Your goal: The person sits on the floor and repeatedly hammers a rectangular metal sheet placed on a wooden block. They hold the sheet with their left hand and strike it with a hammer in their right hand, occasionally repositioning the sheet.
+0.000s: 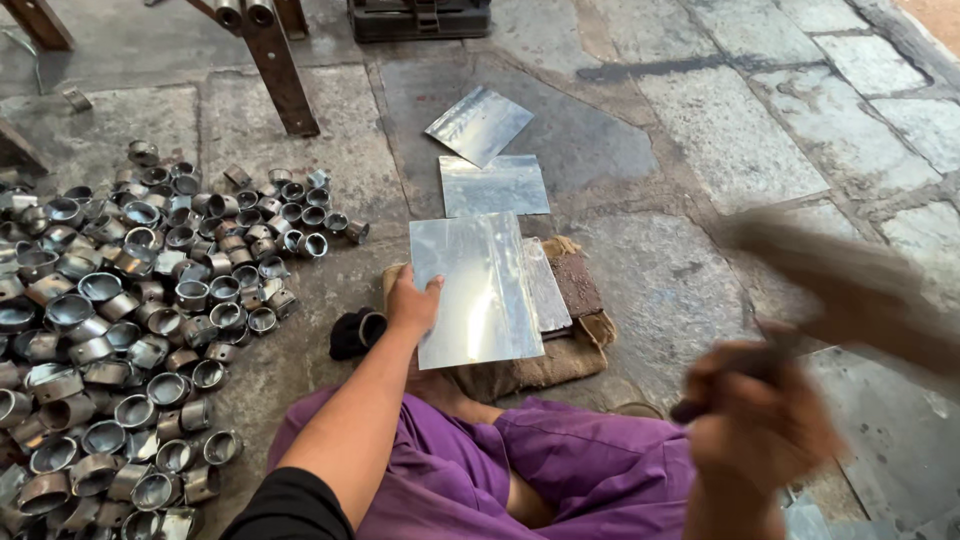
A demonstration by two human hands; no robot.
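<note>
Pressing my left hand (412, 305) on the shiny rectangular metal sheet (475, 290) at centre, fingers gripping its nine-o'clock edge; my right hand (760, 425) at four o'clock clenches a blurred wooden mallet (850, 290).

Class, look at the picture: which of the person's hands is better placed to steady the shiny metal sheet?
Left. The left hand already grips the sheet at its edge, while the right hand is off to the side, blurred, around a tool handle.

Your shiny rectangular metal sheet (475, 290) lies flat at frame centre on a burlap-covered block, gripped at its left edge; your blurred wooden mallet (850, 290) is raised at the right
</note>
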